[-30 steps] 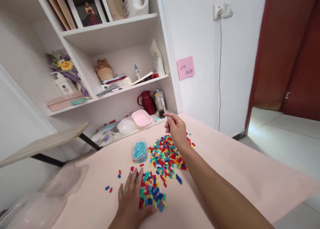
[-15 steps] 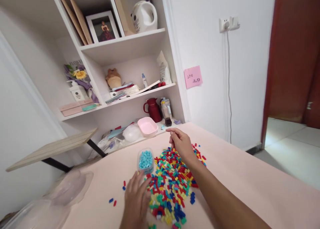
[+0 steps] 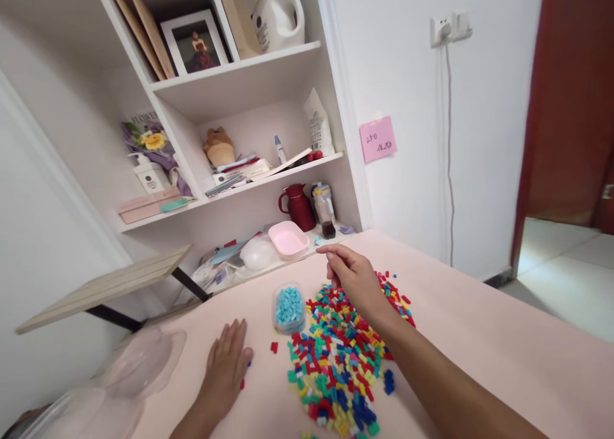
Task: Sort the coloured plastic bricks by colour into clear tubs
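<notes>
My left hand [image 3: 226,359] lies flat on the pink tabletop with its fingers stretched out, left of the clear tub [image 3: 289,326]. A few small bricks show at the edge of that palm, partly hidden under it. Light-blue bricks [image 3: 289,303] fill the tub. Over the back of a wide heap of mixed plastic bricks [image 3: 336,343] is my right hand [image 3: 352,274]. Its index finger points left, apart from the thumb, while the other fingers curl in; nothing shows between them. A red brick [image 3: 274,347] lies alone between the left hand and the heap.
Behind the tub, a pink tray [image 3: 288,239] stands by a dark red jug [image 3: 298,207] and a bottle [image 3: 325,215]. Clear plastic containers [image 3: 139,368] lie at the left, under a small wooden stand [image 3: 105,285]. A shelf unit rises behind; a pink note [image 3: 378,138] is on the wall.
My left hand has moved left, away from the heap's edge, and now rests over the loose bricks there. The right hand stays over the heap in much the same pose. The view has shifted slightly.
</notes>
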The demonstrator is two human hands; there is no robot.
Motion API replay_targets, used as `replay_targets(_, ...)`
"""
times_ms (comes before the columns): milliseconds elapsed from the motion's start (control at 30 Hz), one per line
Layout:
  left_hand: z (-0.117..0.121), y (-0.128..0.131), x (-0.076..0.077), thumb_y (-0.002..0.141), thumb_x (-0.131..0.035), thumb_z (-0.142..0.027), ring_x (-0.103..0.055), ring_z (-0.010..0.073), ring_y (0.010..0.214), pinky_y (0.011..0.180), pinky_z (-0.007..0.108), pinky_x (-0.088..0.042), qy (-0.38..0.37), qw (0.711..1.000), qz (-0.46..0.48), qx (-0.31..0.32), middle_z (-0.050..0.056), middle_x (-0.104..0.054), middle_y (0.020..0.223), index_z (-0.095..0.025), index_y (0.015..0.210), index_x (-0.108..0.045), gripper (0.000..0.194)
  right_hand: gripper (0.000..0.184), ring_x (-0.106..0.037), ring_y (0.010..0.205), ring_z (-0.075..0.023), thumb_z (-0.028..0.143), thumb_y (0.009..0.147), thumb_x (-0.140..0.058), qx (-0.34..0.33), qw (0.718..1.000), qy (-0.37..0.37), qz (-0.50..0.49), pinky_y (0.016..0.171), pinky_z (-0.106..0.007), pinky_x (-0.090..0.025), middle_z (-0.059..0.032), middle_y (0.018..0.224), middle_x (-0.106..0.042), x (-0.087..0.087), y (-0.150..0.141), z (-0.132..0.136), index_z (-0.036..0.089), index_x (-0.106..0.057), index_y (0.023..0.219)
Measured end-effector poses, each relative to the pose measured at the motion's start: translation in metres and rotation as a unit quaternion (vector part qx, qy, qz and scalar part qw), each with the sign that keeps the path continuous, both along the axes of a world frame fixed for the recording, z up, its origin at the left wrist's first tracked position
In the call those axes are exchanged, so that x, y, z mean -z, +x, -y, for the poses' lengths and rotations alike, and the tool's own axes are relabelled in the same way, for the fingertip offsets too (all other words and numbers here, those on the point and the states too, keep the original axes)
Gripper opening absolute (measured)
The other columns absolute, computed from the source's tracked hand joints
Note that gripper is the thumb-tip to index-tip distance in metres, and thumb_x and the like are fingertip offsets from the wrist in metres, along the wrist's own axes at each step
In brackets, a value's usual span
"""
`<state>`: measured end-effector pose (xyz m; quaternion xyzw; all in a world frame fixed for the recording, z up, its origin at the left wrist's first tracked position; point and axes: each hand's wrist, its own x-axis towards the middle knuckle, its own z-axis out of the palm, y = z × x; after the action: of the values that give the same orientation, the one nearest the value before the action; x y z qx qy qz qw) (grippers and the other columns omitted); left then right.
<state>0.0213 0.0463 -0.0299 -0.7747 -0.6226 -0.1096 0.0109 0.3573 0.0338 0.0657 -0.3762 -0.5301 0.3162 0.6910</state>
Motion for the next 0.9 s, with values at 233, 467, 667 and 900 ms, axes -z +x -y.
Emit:
replay_targets(233,-0.025,0.062,-0.010,0.097,-0.029,-0.044,-0.021,0.0238,0.147,0.119,0.048,-0.019,-0.046,0.990,0.031,0.133,0.009,-0.032,0.157,-0.021,0.150,-0.033,0.058,0.033,-0.049,0.044,-0.0102,0.041,0.089,-0.051,0.013,1.000,-0.005,0.010,0.043,-0.022,-0.038,0.0033,0.059,-0.054,0.001,0.004,-0.002,0.019,-0.069,0.106)
replay_targets(467,-0.001,0.055,-0.009,0.096,-0.035,-0.044,-0.031,0.0240,0.144,0.118,0.050,-0.024,-0.040,0.985,0.042,0.163,0.006,-0.037,0.155,-0.026,0.148,-0.037,0.055,0.034,-0.048,0.044,-0.0102,0.040,0.088,-0.050,0.031,0.999,-0.013,0.021,0.043,-0.022,-0.038,0.0033,0.059,-0.054,0.009,0.008,-0.010,0.018,-0.069,0.105)
replay_targets(667,0.038,0.067,-0.005,0.095,-0.034,-0.049,-0.021,0.0272,0.147,0.119,0.051,-0.020,-0.095,0.983,0.004,0.158,0.008,-0.027,0.158,-0.021,0.151,-0.031,0.063,0.033,-0.047,0.042,-0.0099,0.039,0.088,-0.049,0.021,0.999,-0.024,0.040,0.043,-0.022,-0.037,0.0040,0.057,-0.054,0.015,0.004,-0.013,0.018,-0.070,0.104)
replay_targets(900,0.062,0.116,-0.003,0.095,-0.027,-0.049,-0.015,0.0270,0.148,0.120,0.050,-0.018,-0.120,0.983,-0.002,0.136,0.012,-0.017,0.159,-0.009,0.153,-0.021,0.070,0.035,-0.048,0.042,-0.0102,0.036,0.087,-0.046,-0.004,0.997,-0.034,0.071,0.043,-0.021,-0.038,0.0044,0.056,-0.054,0.016,0.000,-0.014,0.018,-0.069,0.107)
